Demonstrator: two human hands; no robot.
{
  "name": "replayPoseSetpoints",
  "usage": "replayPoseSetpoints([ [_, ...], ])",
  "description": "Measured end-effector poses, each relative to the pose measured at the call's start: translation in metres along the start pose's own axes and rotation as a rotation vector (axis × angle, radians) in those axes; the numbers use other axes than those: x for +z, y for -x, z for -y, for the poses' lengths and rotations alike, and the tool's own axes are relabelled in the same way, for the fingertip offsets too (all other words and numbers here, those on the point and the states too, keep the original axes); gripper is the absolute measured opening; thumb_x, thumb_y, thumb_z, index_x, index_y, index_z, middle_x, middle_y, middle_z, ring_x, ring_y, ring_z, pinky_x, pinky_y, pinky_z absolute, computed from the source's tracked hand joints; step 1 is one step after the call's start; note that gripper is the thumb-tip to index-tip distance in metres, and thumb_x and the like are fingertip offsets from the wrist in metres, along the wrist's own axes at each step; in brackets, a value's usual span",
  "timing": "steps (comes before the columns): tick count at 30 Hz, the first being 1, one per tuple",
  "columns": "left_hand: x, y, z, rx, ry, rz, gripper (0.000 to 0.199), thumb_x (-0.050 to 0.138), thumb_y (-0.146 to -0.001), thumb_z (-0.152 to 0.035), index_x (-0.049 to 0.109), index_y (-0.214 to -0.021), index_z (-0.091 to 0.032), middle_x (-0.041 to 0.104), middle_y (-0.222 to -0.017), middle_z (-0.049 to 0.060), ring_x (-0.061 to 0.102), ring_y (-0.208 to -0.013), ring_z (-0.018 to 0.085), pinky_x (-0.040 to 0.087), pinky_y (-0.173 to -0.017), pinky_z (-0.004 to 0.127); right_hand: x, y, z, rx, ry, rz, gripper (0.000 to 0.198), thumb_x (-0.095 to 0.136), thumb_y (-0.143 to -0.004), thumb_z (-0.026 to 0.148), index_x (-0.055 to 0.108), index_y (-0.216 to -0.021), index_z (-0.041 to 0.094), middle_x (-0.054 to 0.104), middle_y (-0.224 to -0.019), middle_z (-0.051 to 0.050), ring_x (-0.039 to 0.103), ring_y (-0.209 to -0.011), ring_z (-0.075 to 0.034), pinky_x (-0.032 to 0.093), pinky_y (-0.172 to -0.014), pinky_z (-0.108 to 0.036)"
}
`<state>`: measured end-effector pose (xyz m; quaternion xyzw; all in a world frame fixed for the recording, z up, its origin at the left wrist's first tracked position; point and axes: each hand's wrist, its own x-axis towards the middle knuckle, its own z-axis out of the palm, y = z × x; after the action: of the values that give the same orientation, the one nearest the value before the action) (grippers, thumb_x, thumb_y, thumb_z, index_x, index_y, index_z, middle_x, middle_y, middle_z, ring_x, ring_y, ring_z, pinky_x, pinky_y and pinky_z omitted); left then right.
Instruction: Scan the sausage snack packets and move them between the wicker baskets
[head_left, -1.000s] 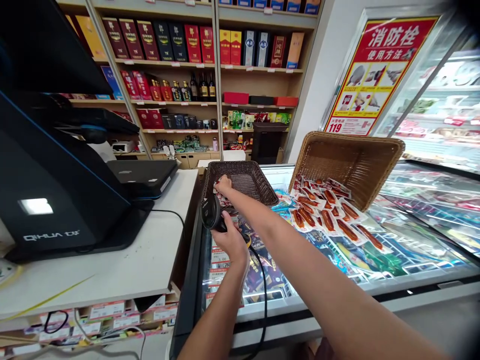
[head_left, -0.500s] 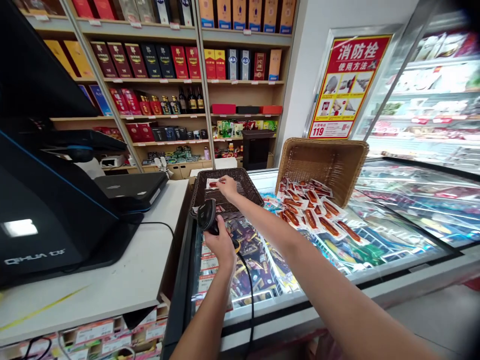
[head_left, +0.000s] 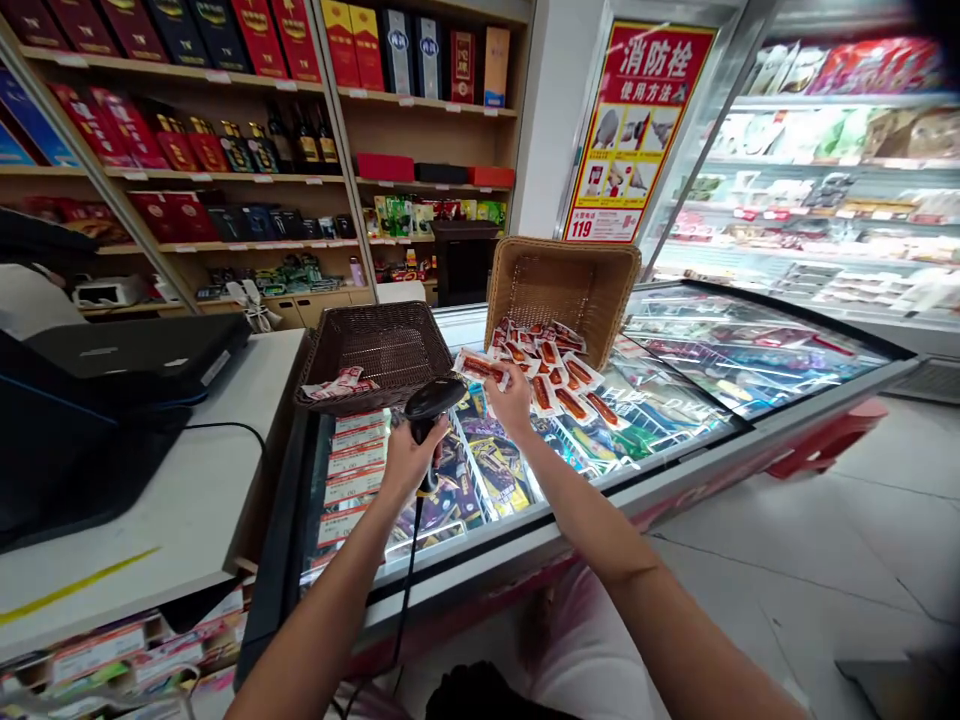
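My left hand [head_left: 409,458] is wrapped round the handle of a black barcode scanner [head_left: 435,398], whose cable hangs down over the freezer's front edge. The scanner head points to the right. Between its fingers my right hand [head_left: 514,402] pinches a vacuum-packed sausage [head_left: 477,366], just right of the scanner. Beside that hand, a pile of similar packed sausages [head_left: 573,404] spills from a tan wicker basket [head_left: 564,285] tipped on its side. To the left stands a dark brown basket [head_left: 390,345], with a few packets [head_left: 343,383] in its near left corner.
Both baskets rest on a glass-topped freezer [head_left: 660,440] with packaged goods below the glass. A white counter [head_left: 172,480] with black equipment [head_left: 142,360] is at the left. Shelves of boxes and bottles [head_left: 300,140] stand behind; a refrigerated display [head_left: 832,190] is at the right.
My right hand has moved from over the dark basket to the sausage pile and now holds a packet there. The scanner has turned to face right. The view has shifted right and down.
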<state>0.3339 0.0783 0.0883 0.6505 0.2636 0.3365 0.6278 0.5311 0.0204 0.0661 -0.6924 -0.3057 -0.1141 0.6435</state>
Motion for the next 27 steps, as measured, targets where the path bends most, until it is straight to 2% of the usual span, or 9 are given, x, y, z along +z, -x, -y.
replayPoseSetpoints([
  [5, 0.0014, 0.0013, -0.0014, -0.016, -0.020, 0.003, 0.049, 0.080, -0.072, -0.064, 0.058, -0.074, -0.019, 0.056, -0.049, -0.002, 0.047, -0.039, 0.011, 0.038, -0.041, 0.023, 0.0017, -0.0008, 0.0054, 0.028, -0.028, -0.013, 0.022, 0.060, -0.077, 0.026, 0.069, -0.096, 0.020, 0.074, -0.100, -0.006, 0.065, -0.088, -0.022, 0.053, -0.085, -0.036],
  [13, 0.0025, 0.0034, -0.0074, 0.047, -0.087, 0.013, 0.050, 0.076, -0.077, -0.064, 0.058, -0.068, -0.018, 0.056, -0.049, 0.000, 0.048, -0.038, 0.011, 0.037, -0.040, 0.023, -0.0006, 0.0002, 0.0091, 0.008, -0.072, -0.039, 0.018, 0.059, -0.078, 0.026, 0.067, -0.094, 0.021, 0.074, -0.101, -0.006, 0.064, -0.086, -0.021, 0.052, -0.086, -0.036],
  [22, 0.0046, 0.0023, -0.0033, -0.002, -0.048, -0.020, 0.050, 0.079, -0.072, -0.065, 0.060, -0.071, -0.019, 0.055, -0.049, 0.000, 0.048, -0.039, 0.012, 0.037, -0.040, 0.023, -0.0003, -0.0026, 0.0061, 0.032, -0.065, -0.043, 0.019, 0.059, -0.076, 0.024, 0.067, -0.092, 0.021, 0.073, -0.097, -0.005, 0.064, -0.086, -0.021, 0.053, -0.082, -0.034],
  [27, 0.0039, 0.0023, -0.0043, 0.057, -0.091, -0.011, 0.050, 0.076, -0.075, -0.066, 0.058, -0.067, -0.019, 0.055, -0.048, 0.000, 0.047, -0.038, 0.012, 0.037, -0.040, 0.024, -0.0016, -0.0033, 0.0082, 0.034, -0.066, -0.044, 0.020, 0.058, -0.075, 0.026, 0.067, -0.093, 0.021, 0.074, -0.096, -0.005, 0.066, -0.087, -0.021, 0.053, -0.084, -0.034],
])
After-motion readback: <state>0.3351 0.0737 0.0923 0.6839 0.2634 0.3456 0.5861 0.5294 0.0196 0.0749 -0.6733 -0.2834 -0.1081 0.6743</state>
